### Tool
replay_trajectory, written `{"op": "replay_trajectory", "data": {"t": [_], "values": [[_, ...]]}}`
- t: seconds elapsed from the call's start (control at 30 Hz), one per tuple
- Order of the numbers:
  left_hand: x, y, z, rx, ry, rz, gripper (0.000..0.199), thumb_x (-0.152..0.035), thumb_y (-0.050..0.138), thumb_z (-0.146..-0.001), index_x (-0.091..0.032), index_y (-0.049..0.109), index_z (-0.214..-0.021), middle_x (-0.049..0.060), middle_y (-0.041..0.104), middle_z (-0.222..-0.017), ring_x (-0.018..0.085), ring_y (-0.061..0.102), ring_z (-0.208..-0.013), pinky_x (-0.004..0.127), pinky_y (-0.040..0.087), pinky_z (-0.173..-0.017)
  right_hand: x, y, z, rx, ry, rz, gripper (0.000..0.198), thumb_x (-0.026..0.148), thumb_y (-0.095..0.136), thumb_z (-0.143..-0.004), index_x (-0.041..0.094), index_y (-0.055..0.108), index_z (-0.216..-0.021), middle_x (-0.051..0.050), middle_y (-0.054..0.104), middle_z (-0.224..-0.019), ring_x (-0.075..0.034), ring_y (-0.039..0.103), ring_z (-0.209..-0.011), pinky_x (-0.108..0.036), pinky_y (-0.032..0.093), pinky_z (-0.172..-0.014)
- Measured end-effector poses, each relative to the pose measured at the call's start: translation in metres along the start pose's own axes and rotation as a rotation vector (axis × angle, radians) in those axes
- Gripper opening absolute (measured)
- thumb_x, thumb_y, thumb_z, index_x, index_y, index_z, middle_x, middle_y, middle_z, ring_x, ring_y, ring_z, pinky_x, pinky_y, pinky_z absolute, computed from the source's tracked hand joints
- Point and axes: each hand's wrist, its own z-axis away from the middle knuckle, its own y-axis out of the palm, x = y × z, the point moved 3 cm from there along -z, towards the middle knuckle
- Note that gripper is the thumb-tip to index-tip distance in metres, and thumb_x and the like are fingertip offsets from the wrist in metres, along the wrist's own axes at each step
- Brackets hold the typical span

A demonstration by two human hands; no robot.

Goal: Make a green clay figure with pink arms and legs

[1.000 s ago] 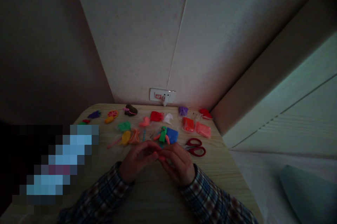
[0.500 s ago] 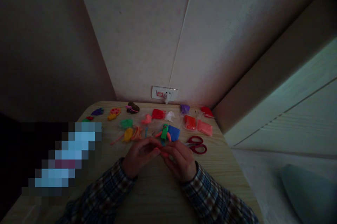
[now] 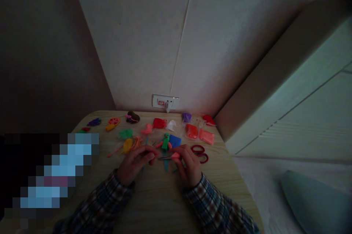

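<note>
Between the fingertips of my right hand (image 3: 189,164) is a small lump of pink clay (image 3: 176,156). My left hand (image 3: 137,162) is just to its left, thumb and fingers brought together in a pinch; what they hold, if anything, is too dark to make out. Just beyond my hands lies a green clay figure (image 3: 165,142) with pink arms, beside a blue clay pack (image 3: 175,141). Red-handled scissors (image 3: 204,158) rest on the table by my right hand, their blades reaching left beneath it. A teal strip (image 3: 165,165) shows between my hands.
Clay packs in red (image 3: 159,123), orange (image 3: 191,131), pink (image 3: 206,136), purple (image 3: 186,117) and yellow (image 3: 127,146) lie across the wooden table (image 3: 154,204). Finished-looking shapes, including a brown one (image 3: 132,117), sit at the back left. A wall socket (image 3: 165,102) is behind.
My hands have drawn apart, and the pink clay now shows in my right fingers. The scissor blades and teal strip have come into sight between them. The view has shifted slightly.
</note>
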Motion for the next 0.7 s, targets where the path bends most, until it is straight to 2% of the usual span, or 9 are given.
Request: {"op": "replay_trajectory", "data": {"t": [0.1, 0.17, 0.3, 0.4, 0.5, 0.6, 0.7], "values": [[0.001, -0.006, -0.001, -0.047, 0.024, 0.01, 0.017, -0.034, 0.067, -0.074, -0.017, 0.069, -0.073, -0.001, 0.06, -0.057, 0.012, 0.054, -0.051, 0.022, 0.044, -0.049, -0.002, 0.005, 0.001, 0.057, -0.016, -0.025, 0.045, 0.037, 0.027, -0.101, 0.017, 0.063, -0.083, -0.005, 0.063, -0.065, -0.014, 0.061, -0.056, -0.024, 0.049, -0.051], [0.002, -0.009, -0.002, -0.059, 0.039, 0.031, 0.018, -0.035, 0.069, -0.074, -0.017, 0.069, -0.073, -0.001, 0.06, -0.057, 0.01, 0.051, -0.048, 0.02, 0.041, -0.046, -0.002, 0.007, 0.0, 0.072, -0.031, -0.023, 0.046, 0.037, 0.026, -0.101, 0.017, 0.064, -0.084, -0.006, 0.063, -0.066, -0.014, 0.061, -0.056, -0.024, 0.048, -0.05], [0.006, -0.014, -0.004, -0.114, -0.022, 0.137, 0.023, -0.036, 0.074, -0.069, -0.016, 0.064, -0.071, 0.001, 0.066, -0.06, 0.007, 0.045, -0.041, 0.019, 0.034, -0.04, -0.006, 0.005, -0.001, -0.011, 0.029, 0.004, 0.03, 0.027, 0.033, -0.1, 0.016, 0.061, -0.1, -0.007, 0.065, -0.077, -0.016, 0.064, -0.065, -0.025, 0.052, -0.056], [0.01, -0.017, -0.005, -0.153, -0.067, 0.204, 0.027, -0.037, 0.076, -0.067, -0.016, 0.06, -0.074, 0.002, 0.069, -0.061, 0.006, 0.042, -0.037, 0.018, 0.03, -0.036, -0.011, 0.002, 0.0, -0.08, 0.084, 0.014, 0.023, 0.019, 0.038, -0.097, 0.017, 0.059, -0.103, -0.007, 0.065, -0.083, -0.018, 0.065, -0.072, -0.027, 0.054, -0.06], [0.013, -0.019, -0.006, -0.13, -0.051, 0.219, 0.027, -0.036, 0.076, -0.069, -0.017, 0.061, -0.081, 0.003, 0.072, -0.07, 0.008, 0.049, -0.042, 0.019, 0.035, -0.038, -0.012, 0.003, 0.001, -0.064, 0.069, -0.014, 0.026, 0.014, 0.038, -0.095, 0.019, 0.06, -0.105, -0.006, 0.065, -0.085, -0.017, 0.064, -0.074, -0.028, 0.054, -0.061], [0.015, -0.02, -0.006, -0.123, -0.03, 0.216, 0.025, -0.035, 0.074, -0.072, -0.016, 0.064, -0.085, 0.005, 0.073, -0.076, 0.01, 0.056, -0.049, 0.021, 0.043, -0.044, -0.011, 0.005, 0.003, 0.008, 0.032, -0.041, 0.031, 0.013, 0.036, -0.094, 0.019, 0.061, -0.11, -0.006, 0.065, -0.082, -0.017, 0.064, -0.071, -0.026, 0.054, -0.059], [0.013, -0.02, -0.005, -0.15, -0.006, 0.217, 0.024, -0.034, 0.072, -0.073, -0.016, 0.067, -0.087, 0.006, 0.074, -0.078, 0.012, 0.06, -0.055, 0.023, 0.047, -0.048, -0.013, 0.003, 0.004, 0.031, 0.058, -0.014, 0.027, 0.017, 0.037, -0.095, 0.018, 0.063, -0.103, -0.005, 0.067, -0.075, -0.016, 0.065, -0.065, -0.024, 0.052, -0.058]]}}
